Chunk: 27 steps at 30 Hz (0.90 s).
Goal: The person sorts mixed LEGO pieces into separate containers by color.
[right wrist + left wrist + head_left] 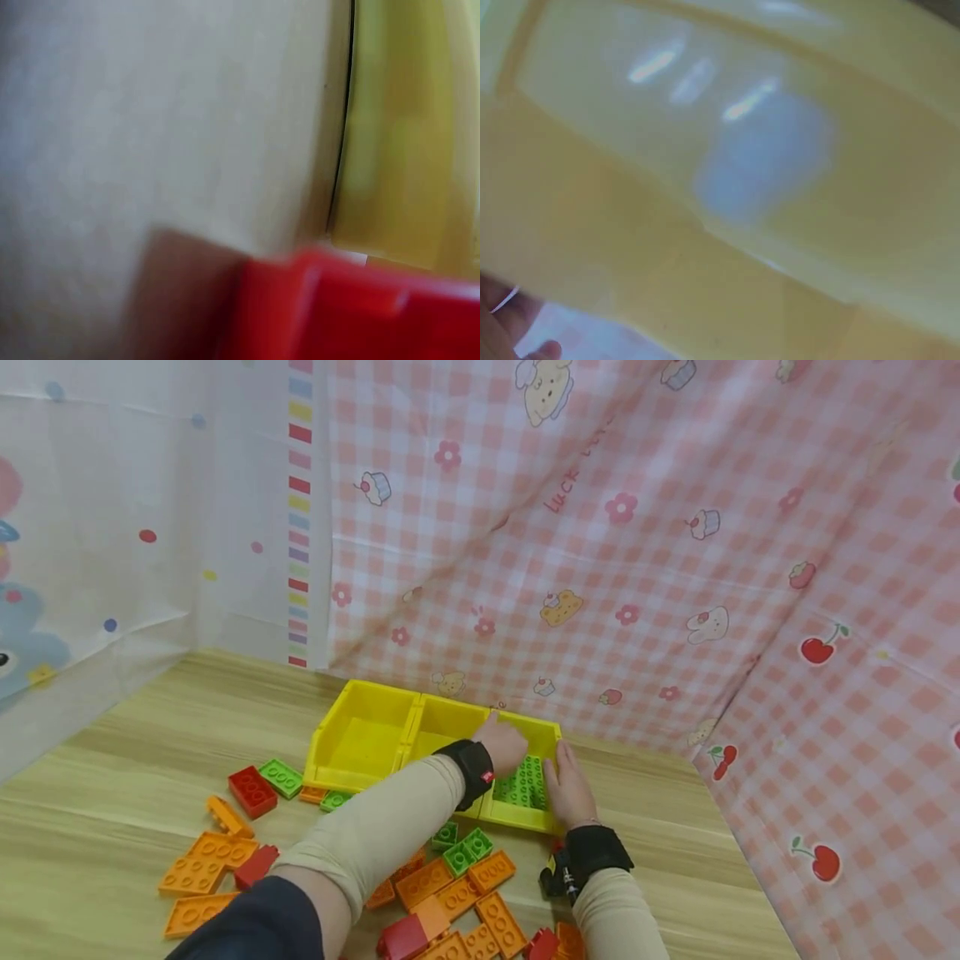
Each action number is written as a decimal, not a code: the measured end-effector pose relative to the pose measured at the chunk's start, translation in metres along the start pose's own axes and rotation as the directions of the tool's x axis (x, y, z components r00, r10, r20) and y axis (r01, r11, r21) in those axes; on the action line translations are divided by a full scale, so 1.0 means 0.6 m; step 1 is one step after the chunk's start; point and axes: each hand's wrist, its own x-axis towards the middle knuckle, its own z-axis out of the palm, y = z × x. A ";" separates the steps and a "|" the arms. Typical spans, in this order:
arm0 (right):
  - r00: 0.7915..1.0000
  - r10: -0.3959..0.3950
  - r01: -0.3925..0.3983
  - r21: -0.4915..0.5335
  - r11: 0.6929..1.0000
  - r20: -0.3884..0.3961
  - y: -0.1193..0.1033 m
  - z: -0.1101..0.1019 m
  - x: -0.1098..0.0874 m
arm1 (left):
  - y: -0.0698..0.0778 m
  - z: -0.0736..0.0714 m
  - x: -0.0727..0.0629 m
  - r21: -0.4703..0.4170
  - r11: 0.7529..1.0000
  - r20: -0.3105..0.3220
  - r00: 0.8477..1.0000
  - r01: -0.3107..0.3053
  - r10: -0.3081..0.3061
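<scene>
Three yellow bins [360, 775] stand side by side in a joined row on the table. My left hand [504, 745] reaches across to the right-hand bin, its curled fingers at the rear rim by the divider; the fingertips are hidden in the head view. In the left wrist view, some fingers [510, 319] show beside the yellow rim. My right hand [572, 787] holds that bin's right wall, thumb at the inner side and fingers along the outside. Green studded bricks [525, 783] lie inside this bin. The left bin and the visible part of the middle bin show bare yellow floors.
Loose orange bricks [423, 883], green bricks [459, 858] and red bricks [252, 792] lie in front of the bins. A red brick [352, 315] is close to the right wrist camera. Checkered cloth [480, 543] hangs right behind the bins.
</scene>
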 end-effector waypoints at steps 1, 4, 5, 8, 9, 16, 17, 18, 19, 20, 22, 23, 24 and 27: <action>1.000 -0.003 0.003 0.001 1.000 0.003 -0.002 0.001 0.000 | -0.005 -0.003 -0.009 0.015 1.000 -0.030 0.999 -0.027 0.027; 1.000 -0.003 0.003 0.002 1.000 0.015 -0.006 0.002 0.000 | -0.018 -0.013 -0.043 0.085 0.989 -0.108 0.986 -0.119 0.128; 1.000 -0.005 0.005 0.002 1.000 0.015 -0.006 0.001 0.000 | -0.022 -0.016 -0.055 0.101 0.983 -0.135 0.977 -0.151 0.163; 1.000 0.001 -0.001 -0.002 1.000 0.025 -0.005 -0.002 0.000 | -0.033 -0.028 -0.101 0.121 0.962 -0.187 0.946 -0.244 0.263; 1.000 0.002 -0.002 -0.002 1.000 0.031 -0.004 -0.003 0.001 | -0.036 -0.031 -0.118 0.106 0.956 -0.199 0.936 -0.273 0.289; 0.997 0.023 -0.023 -0.011 1.000 0.070 0.001 -0.006 0.001 | -0.061 -0.052 -0.264 0.065 0.889 -0.188 0.869 -0.453 0.457; 0.997 0.028 -0.027 -0.011 1.000 0.076 0.001 -0.007 0.001 | -0.066 -0.051 -0.283 0.104 0.874 -0.184 0.854 -0.475 0.486; 0.996 0.031 -0.031 -0.010 0.999 0.081 0.000 -0.008 0.001 | -0.070 -0.051 -0.302 0.142 0.858 -0.177 0.840 -0.493 0.512; 0.996 0.038 -0.038 -0.009 0.999 0.086 -0.002 -0.009 0.001 | -0.075 -0.049 -0.319 0.194 0.840 -0.162 0.828 -0.507 0.537; 0.995 0.041 -0.040 -0.010 0.999 0.090 -0.003 -0.009 0.001 | -0.079 -0.047 -0.335 0.236 0.821 -0.146 0.816 -0.520 0.559; 0.995 0.041 -0.041 -0.007 0.999 0.092 -0.006 -0.009 0.000 | -0.086 -0.042 -0.365 0.292 0.788 -0.112 0.799 -0.543 0.591; 0.995 0.042 -0.041 -0.007 0.999 0.094 -0.008 -0.009 0.000 | -0.090 -0.038 -0.378 0.297 0.777 -0.092 0.793 -0.555 0.602; 0.994 0.042 -0.042 -0.006 0.999 0.096 -0.010 -0.008 0.000 | -0.092 -0.034 -0.391 0.294 0.769 -0.073 0.789 -0.567 0.610; 0.993 0.046 -0.045 -0.006 0.999 0.109 -0.014 -0.004 -0.001 | -0.096 -0.019 -0.427 0.301 0.739 -0.018 0.771 -0.602 0.636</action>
